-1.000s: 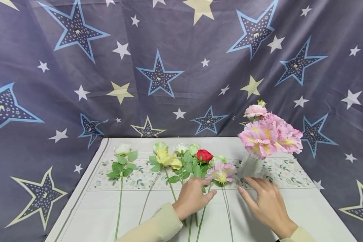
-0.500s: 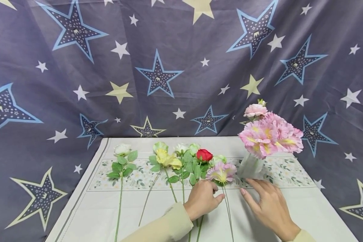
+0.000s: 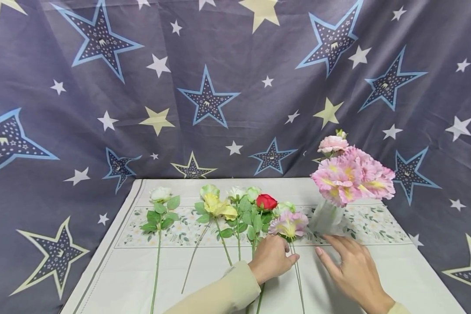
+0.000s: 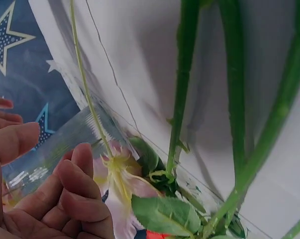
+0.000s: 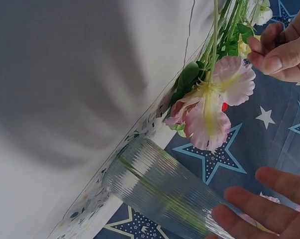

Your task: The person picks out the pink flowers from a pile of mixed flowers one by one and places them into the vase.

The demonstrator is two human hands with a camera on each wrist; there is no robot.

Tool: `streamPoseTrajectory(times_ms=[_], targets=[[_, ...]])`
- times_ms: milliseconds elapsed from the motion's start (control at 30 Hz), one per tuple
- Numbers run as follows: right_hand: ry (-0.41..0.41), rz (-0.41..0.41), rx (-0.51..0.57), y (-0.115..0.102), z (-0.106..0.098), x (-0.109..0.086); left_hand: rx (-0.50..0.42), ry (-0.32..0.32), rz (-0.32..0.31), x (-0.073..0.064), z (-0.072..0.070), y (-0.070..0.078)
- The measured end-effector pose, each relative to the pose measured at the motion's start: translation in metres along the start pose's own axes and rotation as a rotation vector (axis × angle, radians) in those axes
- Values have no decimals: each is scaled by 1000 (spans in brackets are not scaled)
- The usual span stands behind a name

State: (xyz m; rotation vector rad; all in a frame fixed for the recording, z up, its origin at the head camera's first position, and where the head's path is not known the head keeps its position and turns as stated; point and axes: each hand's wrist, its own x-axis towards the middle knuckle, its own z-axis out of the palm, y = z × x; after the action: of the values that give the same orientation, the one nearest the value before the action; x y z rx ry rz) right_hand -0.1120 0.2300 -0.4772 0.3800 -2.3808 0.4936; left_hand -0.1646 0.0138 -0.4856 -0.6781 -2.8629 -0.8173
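My left hand (image 3: 272, 257) hovers over the stem of a pale pink-purple iris-like flower (image 3: 288, 225) lying on the table. In the left wrist view its fingers (image 4: 77, 181) are loosely bent, the thumb stands apart, and nothing is between them; the flower's thin stem passes just beyond the fingertips. My right hand (image 3: 355, 268), fingers spread and relaxed, is in front of the clear ribbed vase (image 5: 164, 184) without visibly gripping it. Pink blooms (image 3: 353, 176) rise from the vase, and their stems show through its wall.
A red rose (image 3: 266, 201), a yellow flower (image 3: 217, 206) and several pale green and white blooms lie left of the iris-like flower. A white rose (image 3: 160, 194) lies alone farther left. The table (image 3: 117, 279) ends at a starry cloth backdrop (image 3: 227, 43).
My left hand has moved right, from beside the green stems to the iris-like flower's stem, and its fingers have bent more. My right hand has shifted only slightly.
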Motion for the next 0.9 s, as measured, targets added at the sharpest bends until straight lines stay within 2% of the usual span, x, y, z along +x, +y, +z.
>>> streamPoseTrajectory(times_ms=[233, 400, 900], targets=[[21, -12, -4, 3, -1, 0, 38, -46, -36, 4, 12, 8], [9, 9, 2, 3, -3, 0, 51, -79, -60, 5, 17, 12], [32, 8, 0, 6, -3, -3, 145, -80, -83, 12, 32, 8]])
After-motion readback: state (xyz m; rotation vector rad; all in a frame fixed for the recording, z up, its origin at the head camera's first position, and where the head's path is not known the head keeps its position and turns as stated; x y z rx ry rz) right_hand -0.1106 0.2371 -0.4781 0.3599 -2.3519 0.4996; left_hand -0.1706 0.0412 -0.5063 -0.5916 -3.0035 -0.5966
